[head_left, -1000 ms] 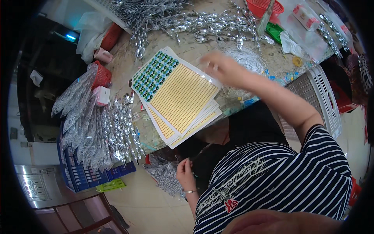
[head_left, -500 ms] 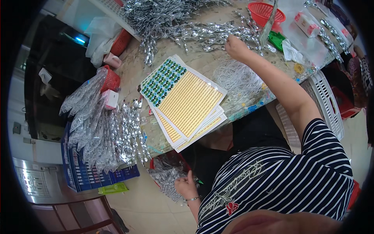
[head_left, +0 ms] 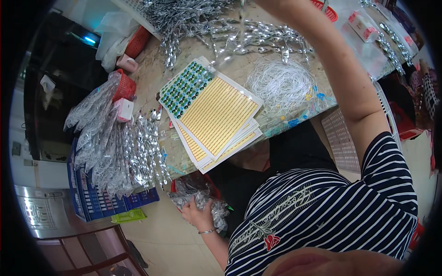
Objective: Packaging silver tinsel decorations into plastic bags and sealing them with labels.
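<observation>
My right hand [head_left: 272,5] is raised at the top edge, its fingertips out of view. A twisted silver strand [head_left: 242,17], blurred by motion, hangs beside it above the table and appears held by it. Below, more silver strands [head_left: 262,34] lie in a row. Low at the left, my left hand [head_left: 199,216] has its fingers curled into crinkled clear plastic bags [head_left: 186,193] in a red basket [head_left: 173,186] beside my lap. Printed sheets [head_left: 225,115] with green ovals and yellow strips lie stacked at the table edge.
A tangle of white string [head_left: 281,85] lies right of the sheets. Bagged silver strands [head_left: 106,147] hang over the table's left edge, above a blue crate [head_left: 83,202]. A large silver heap [head_left: 182,18] lies at the back. A tissue pack [head_left: 363,26] stands far right.
My right hand has risen away from the silver row toward the top edge, a strand lifting with it. My left hand has moved left onto the plastic bags in the basket.
</observation>
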Demonstrator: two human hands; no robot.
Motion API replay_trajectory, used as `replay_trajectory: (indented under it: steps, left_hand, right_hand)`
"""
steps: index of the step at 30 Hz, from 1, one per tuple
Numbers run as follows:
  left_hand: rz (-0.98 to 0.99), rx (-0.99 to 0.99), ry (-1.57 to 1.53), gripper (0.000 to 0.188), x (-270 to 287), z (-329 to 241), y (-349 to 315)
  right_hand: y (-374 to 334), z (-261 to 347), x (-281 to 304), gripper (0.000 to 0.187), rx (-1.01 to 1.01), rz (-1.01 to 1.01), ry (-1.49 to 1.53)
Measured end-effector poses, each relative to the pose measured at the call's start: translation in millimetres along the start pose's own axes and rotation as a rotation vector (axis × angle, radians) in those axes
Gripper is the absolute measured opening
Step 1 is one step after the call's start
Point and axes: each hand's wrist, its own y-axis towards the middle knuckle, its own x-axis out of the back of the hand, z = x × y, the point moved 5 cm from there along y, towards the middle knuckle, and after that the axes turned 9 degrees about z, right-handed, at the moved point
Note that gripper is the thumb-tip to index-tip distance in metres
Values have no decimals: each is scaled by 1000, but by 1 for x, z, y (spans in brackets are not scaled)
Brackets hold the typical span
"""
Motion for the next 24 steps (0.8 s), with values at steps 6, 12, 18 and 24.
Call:
replay_trajectory:
  steps: [6,12,18,24]
  left_hand:
    - [-33,240,-1029,28,7,-1,7]
    - [130,167,-1281,26,37,-31,24]
    - [82,-169,-1557,41,82,-127,54]
    - [516,-207,-1591,42,59,-183,53]
  right_hand:
    - [-20,66,51,18,-147,179,593]
    - [-93,99,-30,26,-126,703,835]
    - [-169,126,-98,27,-151,759,976]
    - [-211,110,-96,29,-270,936,1061]
